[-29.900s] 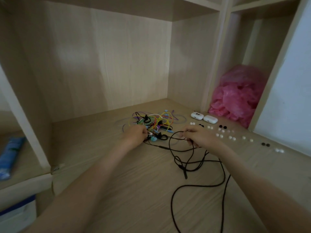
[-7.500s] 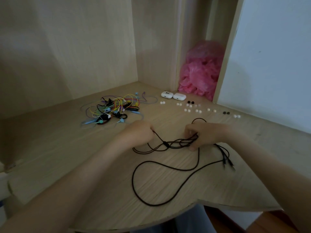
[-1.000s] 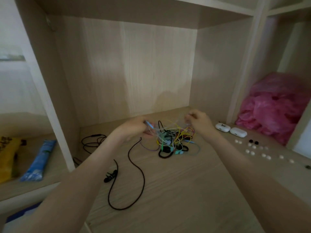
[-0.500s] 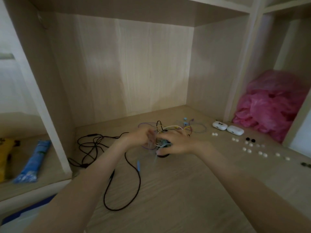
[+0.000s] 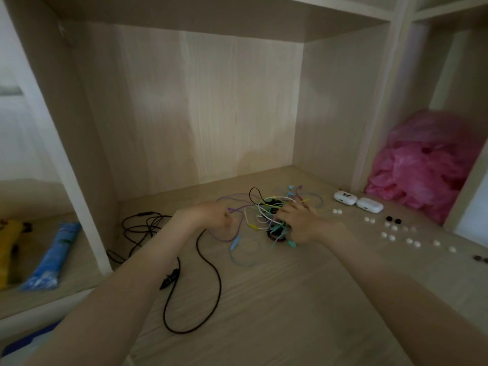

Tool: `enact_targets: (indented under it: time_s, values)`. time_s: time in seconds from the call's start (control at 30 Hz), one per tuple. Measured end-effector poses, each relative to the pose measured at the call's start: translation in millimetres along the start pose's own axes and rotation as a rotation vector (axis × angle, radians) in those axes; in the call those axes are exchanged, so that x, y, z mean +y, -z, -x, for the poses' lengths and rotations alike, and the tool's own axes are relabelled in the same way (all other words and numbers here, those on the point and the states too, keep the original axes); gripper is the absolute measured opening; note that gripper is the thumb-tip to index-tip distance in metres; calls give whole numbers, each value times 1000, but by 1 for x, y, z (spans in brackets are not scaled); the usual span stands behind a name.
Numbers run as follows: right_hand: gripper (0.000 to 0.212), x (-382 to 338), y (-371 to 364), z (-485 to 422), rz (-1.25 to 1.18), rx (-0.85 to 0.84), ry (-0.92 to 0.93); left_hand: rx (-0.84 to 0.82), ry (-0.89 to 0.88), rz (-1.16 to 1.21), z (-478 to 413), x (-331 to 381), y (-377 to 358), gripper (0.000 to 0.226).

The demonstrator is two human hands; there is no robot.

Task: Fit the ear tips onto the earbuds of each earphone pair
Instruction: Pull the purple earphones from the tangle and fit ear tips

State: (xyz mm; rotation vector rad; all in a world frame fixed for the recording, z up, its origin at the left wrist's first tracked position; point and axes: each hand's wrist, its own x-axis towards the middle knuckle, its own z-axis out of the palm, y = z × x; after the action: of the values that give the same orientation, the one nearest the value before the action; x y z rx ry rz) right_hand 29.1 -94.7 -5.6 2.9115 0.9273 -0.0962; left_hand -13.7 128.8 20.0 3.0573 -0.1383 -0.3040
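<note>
A tangle of coloured earphone wires point(image 5: 269, 210) lies on the wooden shelf floor point(image 5: 264, 299). My right hand point(image 5: 301, 224) rests on top of the tangle, fingers curled into the wires. My left hand point(image 5: 211, 216) pinches a purple wire point(image 5: 224, 237) that runs out of the tangle to the left. A black earphone cable point(image 5: 208, 262) loops across the floor in front of my left arm, its earbuds point(image 5: 169, 278) lying near the forearm. Several white ear tips point(image 5: 390, 235) and two black ear tips point(image 5: 393, 220) are scattered to the right.
Two white earbud cases point(image 5: 356, 202) sit behind the ear tips. A pink plastic bag point(image 5: 427, 165) fills the compartment on the right. A blue packet point(image 5: 52, 257) and a yellow item point(image 5: 8, 247) lie in the left compartment, past a white divider point(image 5: 79, 207).
My hands have moved apart since half a second ago: the left one has drawn the purple wire leftward, and the right one stays down on the tangle.
</note>
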Motion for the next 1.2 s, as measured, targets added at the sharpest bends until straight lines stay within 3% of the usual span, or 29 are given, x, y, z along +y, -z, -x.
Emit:
enact_targets:
  time_s: [0.17, 0.27, 0.33, 0.4, 0.5, 0.6, 0.63, 0.67, 0.77, 0.87, 0.97, 1.0, 1.07, 1.13, 1.2]
  values:
    - [65, 7, 18, 9, -51, -148, 3, -303, 4, -355, -1, -6, -3, 47]
    - [56, 4, 33, 18, -147, -166, 10, -330, 68, -455, -2, -14, -7, 43]
    - [51, -3, 39, 23, -164, -140, 26, -263, 83, -392, -2, -18, -7, 32]
    - [40, -12, 43, 24, -214, -63, 67, -97, 31, -164, -1, -19, -4, 13]
    - [28, -31, 50, 22, -494, 209, 114, 268, -93, 307, 6, -13, 16, 18]
    - [66, -56, 59, 9, -896, 355, 156, 529, -188, 836, 29, 9, 44, 23]
    - [71, -65, 61, 2, -970, 343, 167, 572, -214, 1041, 36, 17, 55, 24]
    - [63, -71, 60, -8, -968, 333, 173, 582, -248, 1246, 43, 24, 64, 25]
    - [6, -87, 56, -29, -872, 335, 106, 540, -402, 1774, 66, 35, 92, 25]
    - [27, -84, 46, -40, -846, 341, 0, 613, -441, 1893, 81, 24, 115, 28]
    - [35, -67, 41, -43, -812, 369, -49, 730, -378, 1667, 92, 5, 128, 28]
    - [36, -61, 42, -42, -811, 375, -76, 819, -312, 1458, 94, -2, 127, 27]
    - [38, -52, 46, -43, -822, 409, -118, 936, -95, 774, 95, -14, 120, 28]
    - [40, -48, 55, -46, -844, 482, -99, 721, 152, 42, 89, -21, 104, 44]
    - [42, -51, 69, -44, -912, 562, -62, 470, 294, -358, 75, -26, 84, 50]
